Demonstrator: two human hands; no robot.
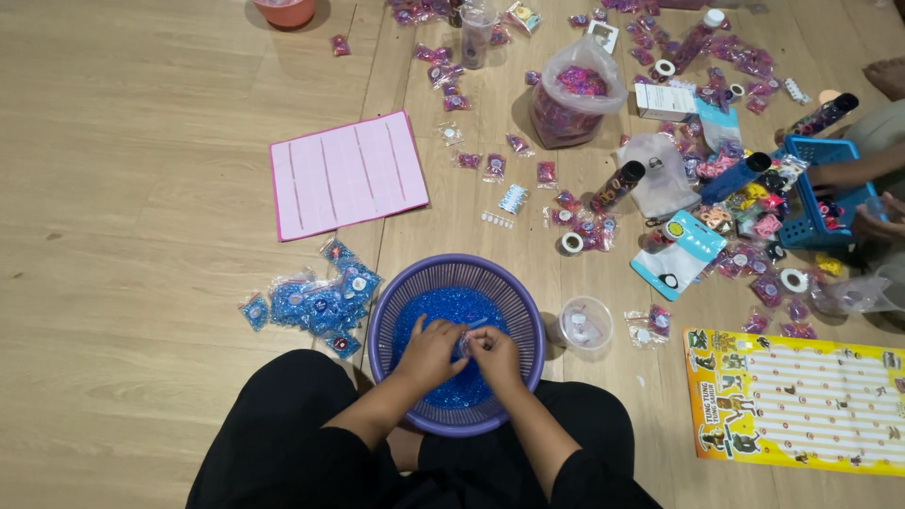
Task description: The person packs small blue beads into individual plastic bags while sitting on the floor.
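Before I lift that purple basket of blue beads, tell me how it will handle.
The purple basket looks like thin slatted plastic, so it may flex. The blue beads fill much of it, so probably heavy, and they may shift or spill if it tips. Both hands, left hand and right hand, are inside it.

Part of the blue beads [443,311] in the purple basket [396,302] is covered by the left hand [429,353] and the right hand [495,356]. What is pinched between the fingertips is too small to be made out. The pink bowl [286,11] is cut off by the top edge, and the yellow sheet [801,401] by the right edge. Another person's hand [881,221] by the blue crate [818,151] is cropped at the right edge. The contents of the small packets [316,303] cannot be told.
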